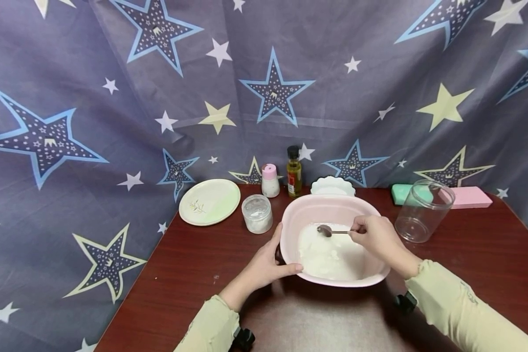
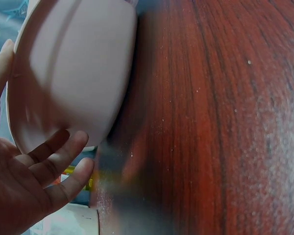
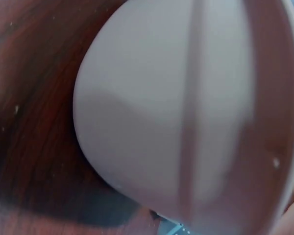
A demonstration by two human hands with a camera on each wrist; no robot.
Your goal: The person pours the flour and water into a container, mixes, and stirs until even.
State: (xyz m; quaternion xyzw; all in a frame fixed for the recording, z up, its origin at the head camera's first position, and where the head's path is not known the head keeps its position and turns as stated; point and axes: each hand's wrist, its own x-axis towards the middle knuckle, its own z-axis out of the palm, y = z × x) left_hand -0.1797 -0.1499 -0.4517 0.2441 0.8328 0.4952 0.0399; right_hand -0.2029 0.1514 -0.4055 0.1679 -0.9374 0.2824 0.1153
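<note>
A pink basin [image 1: 334, 215] sits on the dark red worktop [image 1: 193, 274], just in front of the person, tipped slightly with its near rim raised. White powder [image 1: 330, 254] fills the lower part of its inside. The left hand [image 1: 268, 266] grips the basin's left rim, thumb hooked over the edge and the fingers [image 2: 54, 161] curled under the outer wall. The right hand [image 1: 376, 237] pinches the handle of a spoon [image 1: 330, 231] whose bowl hangs over the powder; whether the bowl carries anything is hard to make out.

The right wrist view is nearly filled by the blurred outer wall of the basin, and the right hand itself is hidden there. In the left wrist view the basin's top and the lower things behind the fingers are cut off and smeared.

Behind the basin, a white scalloped dish [image 1: 332, 186] is partly hidden by the rim. Left of it stand an oil bottle [image 1: 294, 172] with a dark cap, its label too small to read, and a shaker [image 1: 270, 181] with a pink lid. A small clear jar [image 1: 257, 213] holding white powder stands just left of the basin, and a pale green plate [image 1: 209, 201] with a sprig print overhangs the worktop's far left corner. To the right lies an empty clear jar [image 1: 424, 211] on its side, with a green sponge [image 1: 402, 193] and a pink one [image 1: 471, 197] beyond it. A starred cloth [image 1: 114, 122] hangs behind.
</note>
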